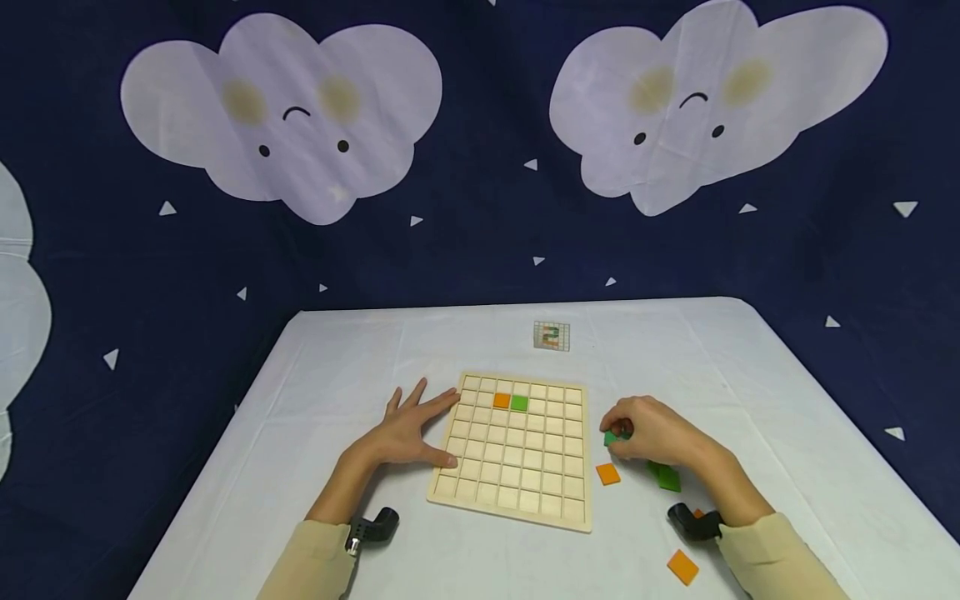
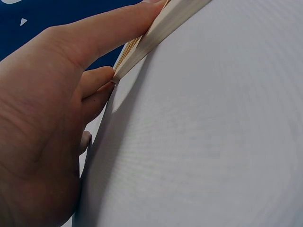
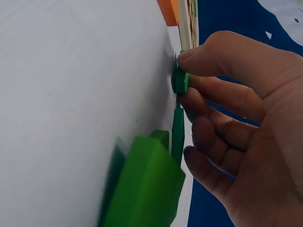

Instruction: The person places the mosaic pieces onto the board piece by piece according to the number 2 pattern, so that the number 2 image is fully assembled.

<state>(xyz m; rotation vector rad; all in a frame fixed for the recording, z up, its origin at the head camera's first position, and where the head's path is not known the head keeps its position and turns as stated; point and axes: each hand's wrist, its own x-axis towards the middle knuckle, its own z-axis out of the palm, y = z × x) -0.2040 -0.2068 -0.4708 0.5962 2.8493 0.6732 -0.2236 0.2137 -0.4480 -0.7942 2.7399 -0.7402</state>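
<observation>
A pale wooden grid board (image 1: 512, 456) lies on the white cloth, with one orange tile (image 1: 501, 401) and one green tile (image 1: 519, 403) side by side in its second row. My left hand (image 1: 401, 433) is spread at the board's left side, thumb and index finger touching the frame. To the right of the board, my right hand (image 1: 652, 429) pinches a small green tile (image 3: 180, 81) between thumb and fingers, low over the cloth. More green tiles (image 1: 667, 477) lie under and beside that hand, partly hidden by it. A loose orange tile (image 1: 608, 474) is just left of them.
Behind the board stands a small card (image 1: 551, 336) showing a grid with a coloured figure like a 2. Another orange tile (image 1: 682, 567) lies near the front right, and one more (image 1: 698, 513) is mostly hidden by the right wrist camera. A dark patterned curtain (image 1: 480, 250) hangs behind the table.
</observation>
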